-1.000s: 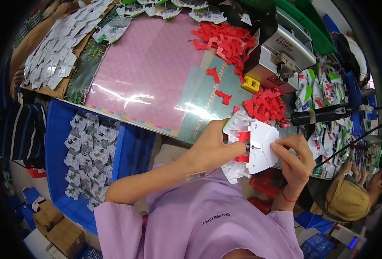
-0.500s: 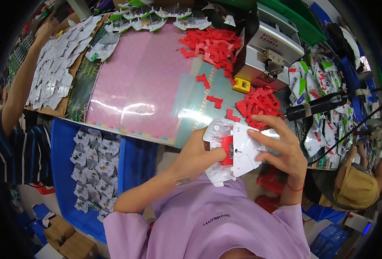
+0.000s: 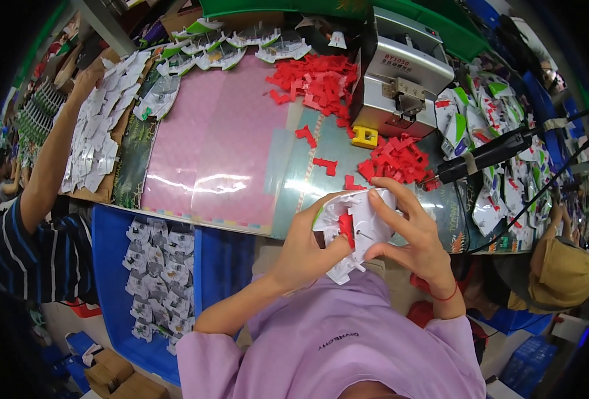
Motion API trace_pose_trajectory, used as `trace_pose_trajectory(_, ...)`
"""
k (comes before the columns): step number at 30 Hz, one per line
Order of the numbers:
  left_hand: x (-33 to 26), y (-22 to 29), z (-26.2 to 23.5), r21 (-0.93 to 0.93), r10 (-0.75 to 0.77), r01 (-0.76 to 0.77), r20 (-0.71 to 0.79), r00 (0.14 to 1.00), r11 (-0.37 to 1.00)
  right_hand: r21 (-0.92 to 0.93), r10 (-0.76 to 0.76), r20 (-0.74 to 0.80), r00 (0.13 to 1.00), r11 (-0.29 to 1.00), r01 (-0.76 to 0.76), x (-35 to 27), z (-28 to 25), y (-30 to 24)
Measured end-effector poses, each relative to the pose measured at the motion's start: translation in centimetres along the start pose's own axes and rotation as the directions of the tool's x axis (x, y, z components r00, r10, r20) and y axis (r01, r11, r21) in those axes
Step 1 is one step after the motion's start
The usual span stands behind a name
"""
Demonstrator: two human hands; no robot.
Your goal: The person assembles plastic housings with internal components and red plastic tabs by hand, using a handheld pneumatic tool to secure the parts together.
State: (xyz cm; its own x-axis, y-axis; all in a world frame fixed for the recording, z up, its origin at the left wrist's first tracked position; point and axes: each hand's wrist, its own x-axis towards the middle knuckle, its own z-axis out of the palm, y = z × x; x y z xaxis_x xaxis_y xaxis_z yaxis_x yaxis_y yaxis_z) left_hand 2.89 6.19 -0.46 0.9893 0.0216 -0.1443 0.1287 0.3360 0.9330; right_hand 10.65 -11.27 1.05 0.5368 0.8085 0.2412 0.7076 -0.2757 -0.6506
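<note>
Between my hands, just off the table's near edge, is a white plastic housing (image 3: 369,233) with a strip of green at its rim. A red plastic piece (image 3: 345,228) is seated inside it. My left hand (image 3: 313,251) grips the housing from the left, its thumb pressed against the red piece. With fingers and thumb curved around the other side, my right hand (image 3: 411,231) holds the housing's right part. Some fingertips are hidden behind it. Closest on the table are a few loose red pieces (image 3: 325,165) and a red heap (image 3: 397,159).
A silver machine (image 3: 401,80) stands at the back right, a yellow block (image 3: 365,137) before it. A black electric screwdriver (image 3: 487,157) juts in from the right. White-green housings (image 3: 221,58) line the back. A blue bin (image 3: 111,279) holds white parts. Co-workers sit both sides.
The housing has tilted and turned in my hands, so its right flap stands at a steeper angle. My right hand has shifted slightly left and its fingers have curled in. The view has shifted a little.
</note>
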Motion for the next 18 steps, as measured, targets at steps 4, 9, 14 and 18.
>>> trace_pose_trajectory(4, 0.3, -0.3, -0.3, -0.002, -0.029, 0.029, -0.005, 1.000, 1.000, 0.001, 0.032, -0.016, 0.999, 0.999, -0.032, 0.1, 0.2, -0.5)
trace_pose_trajectory(9, 1.1, 0.3, -0.3, 0.013, -0.082, 0.081, 0.072, 0.994, 0.997, -0.039, 0.061, -0.028, 0.998, 0.997, -0.062, -0.1, -0.2, -0.9)
trace_pose_trajectory(14, 2.5, -1.5, -0.5, 0.053, -0.269, 0.267, 0.038, 0.962, 0.962, -0.017, 0.097, -0.068, 0.993, 0.995, -0.098, -0.9, 0.0, -0.5)
trace_pose_trajectory(18, 3.1, -1.9, 0.8, -0.083, -0.302, 0.301, 0.006, 0.953, 0.950, -0.064, 0.055, -0.099, 0.994, 0.996, -0.061, -1.5, -0.6, 1.1)
